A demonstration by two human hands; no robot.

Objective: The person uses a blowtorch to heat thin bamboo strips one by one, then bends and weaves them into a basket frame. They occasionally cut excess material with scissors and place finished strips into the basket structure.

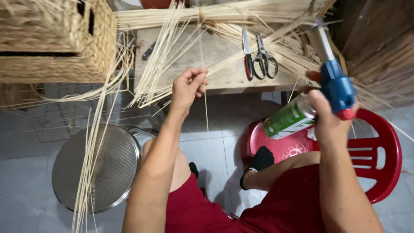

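The right hand (330,118) grips a green gas can with a blue torch head (317,92), held above a red plastic chair (379,151). The left hand (187,88) pinches a thin straw strand (205,110) at the counter (224,77) edge. Scissors (258,58) lie farther back among loose straw.

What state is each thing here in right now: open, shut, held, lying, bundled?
Left hand: pinched shut on a thin reed strand.
Right hand: gripping a gas torch, canister tilted, nozzle pointing away; no flame visible.
Scissors: lying on the wooden table, blades closed.
Red-handled cutter: lying beside the scissors, closed.
Reed bundle: tied, lying across the table.
Woven basket: resting at upper left.
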